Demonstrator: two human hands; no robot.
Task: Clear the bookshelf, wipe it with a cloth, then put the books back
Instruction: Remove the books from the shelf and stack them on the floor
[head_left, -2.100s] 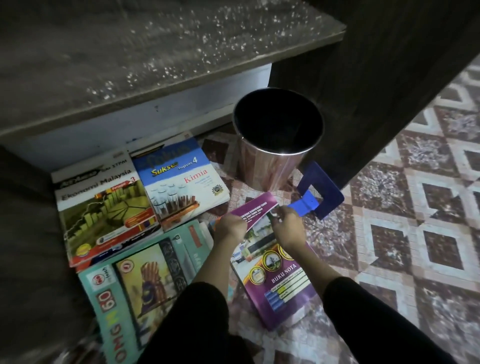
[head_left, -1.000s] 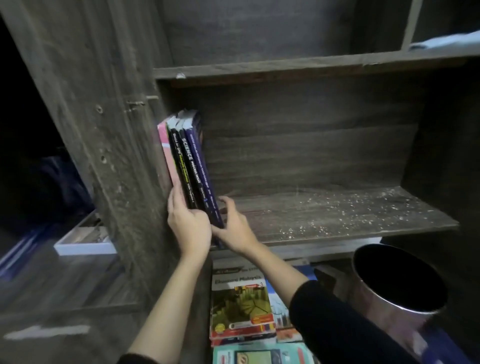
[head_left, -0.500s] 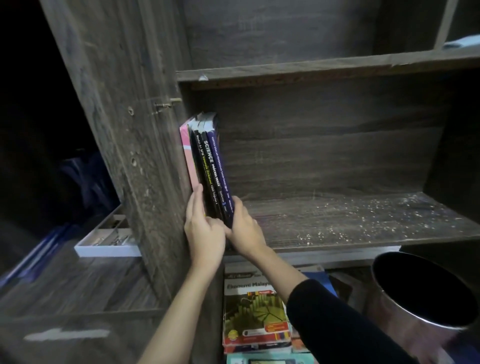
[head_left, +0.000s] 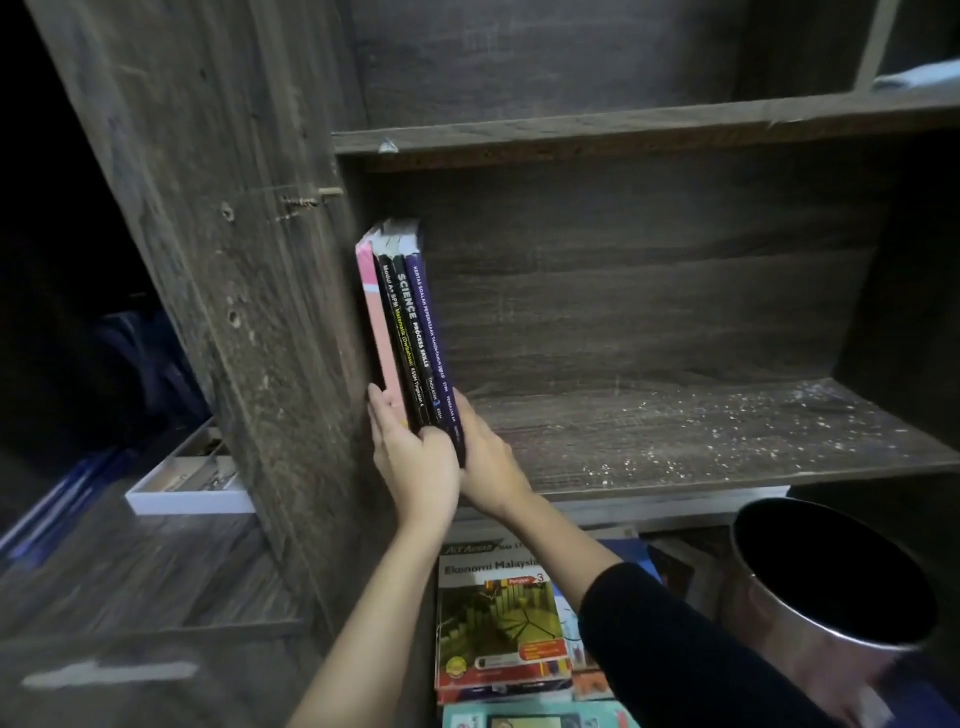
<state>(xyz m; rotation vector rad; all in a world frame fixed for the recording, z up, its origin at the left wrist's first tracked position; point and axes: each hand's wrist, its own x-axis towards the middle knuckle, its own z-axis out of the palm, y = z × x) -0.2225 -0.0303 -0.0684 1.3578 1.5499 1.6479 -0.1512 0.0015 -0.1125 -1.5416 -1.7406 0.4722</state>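
The dark wooden bookshelf (head_left: 675, 431) was speckled white along its middle board. Below the bookshelf's right end sat a metal bin (head_left: 810, 623), and below its middle lay a stack of textbooks (head_left: 498, 623). Four upright books (head_left: 410, 332) stood against its left wall, pressed between the straight-fingered left hand (head_left: 415, 462) and the flat right hand (head_left: 488, 462).

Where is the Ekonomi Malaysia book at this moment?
Head view, bottom centre: the Ekonomi Malaysia book lies face up below the dusty shelf, left of the metal bin, with a teal book just nearer the camera.
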